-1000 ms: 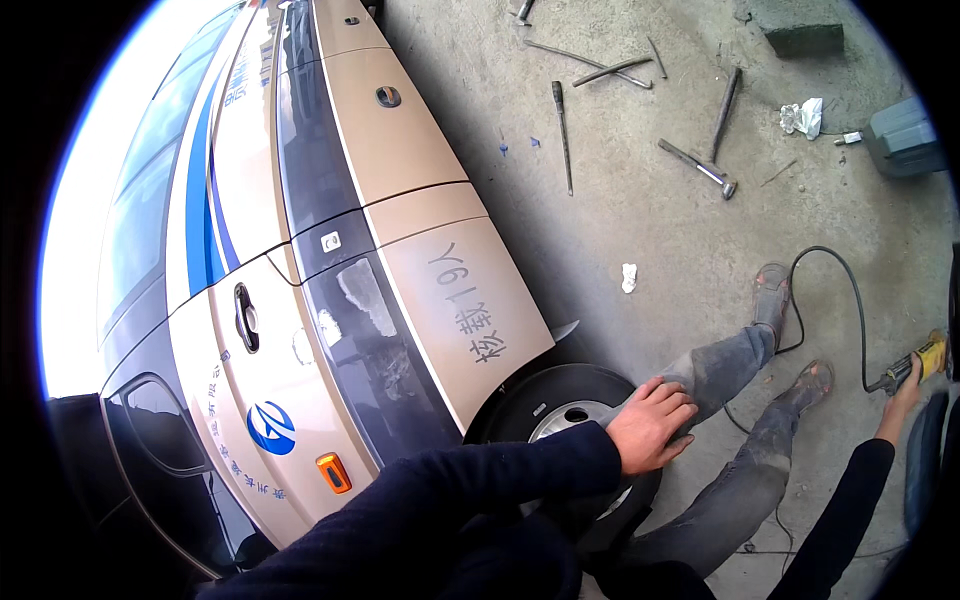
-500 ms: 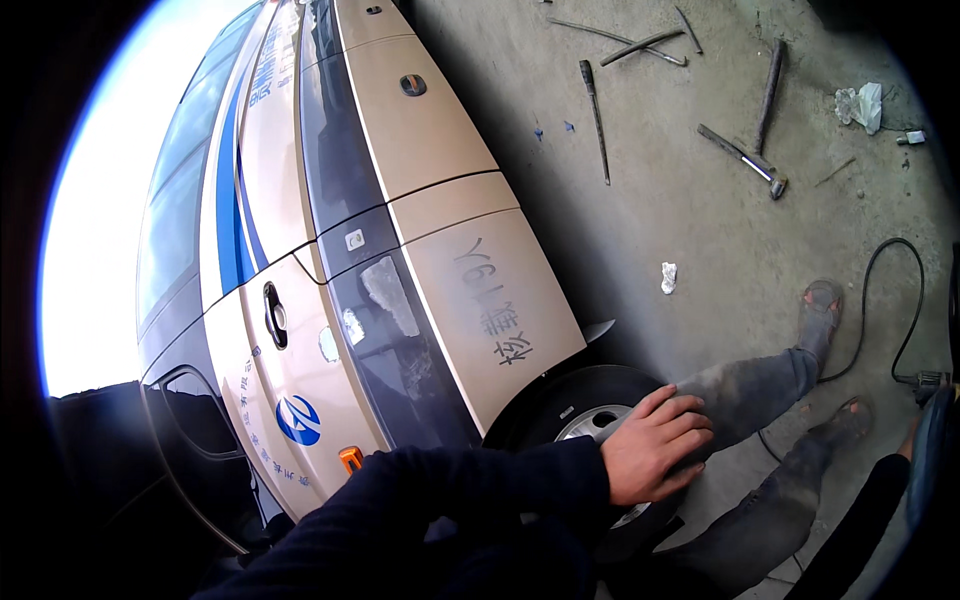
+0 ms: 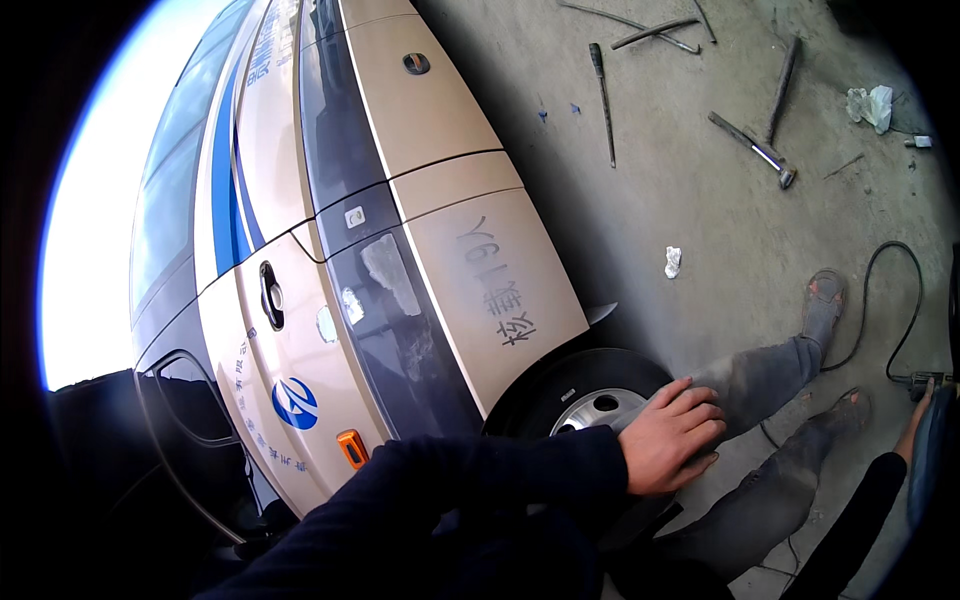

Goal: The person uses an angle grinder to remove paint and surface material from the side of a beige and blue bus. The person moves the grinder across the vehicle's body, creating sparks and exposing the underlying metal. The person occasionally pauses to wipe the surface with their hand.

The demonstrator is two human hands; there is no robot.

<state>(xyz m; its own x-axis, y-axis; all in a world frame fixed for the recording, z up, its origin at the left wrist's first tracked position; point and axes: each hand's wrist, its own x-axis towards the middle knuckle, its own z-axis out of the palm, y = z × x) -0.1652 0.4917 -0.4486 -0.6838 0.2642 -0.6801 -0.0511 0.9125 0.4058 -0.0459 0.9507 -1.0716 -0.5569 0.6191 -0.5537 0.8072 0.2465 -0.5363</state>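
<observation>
My left hand (image 3: 672, 437) rests on the knee of my grey trouser leg (image 3: 765, 390), fingers stretched and slightly apart, holding nothing. At the far right edge, my right hand (image 3: 912, 428) reaches to a dark tool with a black cord or hose (image 3: 915, 384). Its fingers appear closed around the tool, though the dark rim cuts off part of the view. Close to my left hand is a wheel (image 3: 590, 400) with a black tyre and grey rim, partly covered by my arm and the body panel.
A beige bus (image 3: 470, 270) with dark and blue stripes fills the left side. On the concrete floor lie a hammer (image 3: 755, 150), a long thin bar (image 3: 603, 105), several other rods, crumpled white paper (image 3: 870, 107) and a small white scrap (image 3: 672, 262). The black cord loops beside my foot (image 3: 824, 300).
My right hand has come up to the dark tool, which has shifted slightly left. My left hand stays on the knee while the whole view shifts a little.
</observation>
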